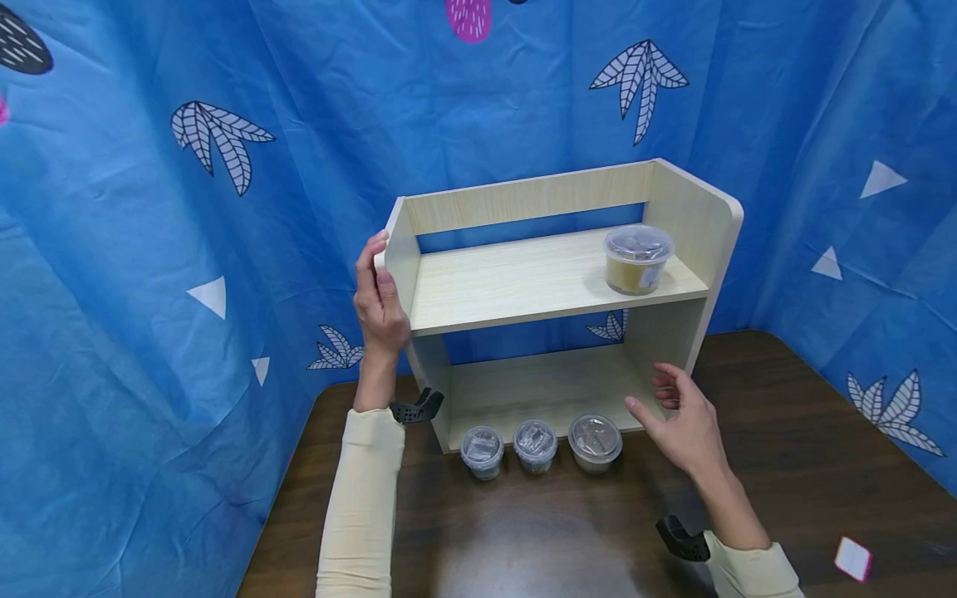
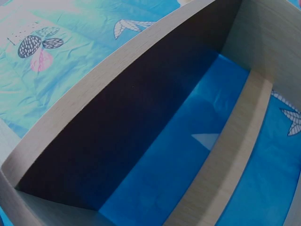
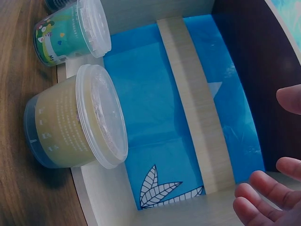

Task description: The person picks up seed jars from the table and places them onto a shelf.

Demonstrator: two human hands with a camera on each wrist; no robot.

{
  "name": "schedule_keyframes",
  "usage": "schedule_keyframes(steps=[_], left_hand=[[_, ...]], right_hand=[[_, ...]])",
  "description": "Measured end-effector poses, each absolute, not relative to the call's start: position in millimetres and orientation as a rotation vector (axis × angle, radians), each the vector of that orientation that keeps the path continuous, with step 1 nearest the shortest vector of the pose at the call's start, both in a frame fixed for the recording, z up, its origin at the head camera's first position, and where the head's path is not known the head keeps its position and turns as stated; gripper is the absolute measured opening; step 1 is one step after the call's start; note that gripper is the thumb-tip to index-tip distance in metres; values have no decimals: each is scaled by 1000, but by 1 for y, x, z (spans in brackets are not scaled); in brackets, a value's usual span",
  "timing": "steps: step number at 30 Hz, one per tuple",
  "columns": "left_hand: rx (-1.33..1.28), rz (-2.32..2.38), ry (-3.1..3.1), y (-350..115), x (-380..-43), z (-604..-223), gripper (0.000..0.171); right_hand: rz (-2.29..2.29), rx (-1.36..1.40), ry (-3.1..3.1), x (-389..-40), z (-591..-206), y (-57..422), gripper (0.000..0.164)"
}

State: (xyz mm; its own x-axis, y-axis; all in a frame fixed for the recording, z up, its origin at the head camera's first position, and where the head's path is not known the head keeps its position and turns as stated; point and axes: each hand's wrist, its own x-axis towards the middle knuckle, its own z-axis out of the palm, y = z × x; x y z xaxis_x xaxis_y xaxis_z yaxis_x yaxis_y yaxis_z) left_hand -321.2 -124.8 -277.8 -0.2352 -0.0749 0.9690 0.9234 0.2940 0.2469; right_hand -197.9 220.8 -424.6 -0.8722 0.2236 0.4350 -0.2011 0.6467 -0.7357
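Observation:
A two-tier light-wood shelf point(image 1: 523, 311) stands on the dark table. My left hand point(image 1: 381, 303) holds the front edge of its left side panel at the upper tier; no fingers show in the left wrist view. My right hand point(image 1: 684, 419) is empty, fingers and thumb apart, in front of the lower tier's right end. A lidded tub with yellowish contents point(image 1: 639, 262) sits on the upper tier's right part. Along the shelf's front foot stand two small lidded cups, one on the left point(image 1: 483, 451) and one in the middle point(image 1: 535, 444), and a wider lidded tub point(image 1: 595, 440), nearest my right hand.
Blue patterned cloth point(image 1: 478, 100) hangs behind the shelf and on both sides. A small white card with a pink edge point(image 1: 853, 558) lies on the table point(image 1: 523, 540) at the right front. A lower back rail point(image 3: 197, 103) crosses the shelf's rear opening.

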Motion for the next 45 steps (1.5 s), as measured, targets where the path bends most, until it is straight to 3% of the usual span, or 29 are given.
schedule_keyframes(steps=[7, 18, 45], left_hand=[[-828, -1163, -1480, -125, -321, -278, 31], [-822, -1164, -1479, -138, -354, -297, 40], [-836, -1169, -1476, -137, -352, -296, 38]], right_hand=[[1154, -7, -2361, -197, -428, 220, 63], [1155, -12, -2365, -197, -432, 218, 62], [1147, -3, -2384, -196, -449, 209, 61]])
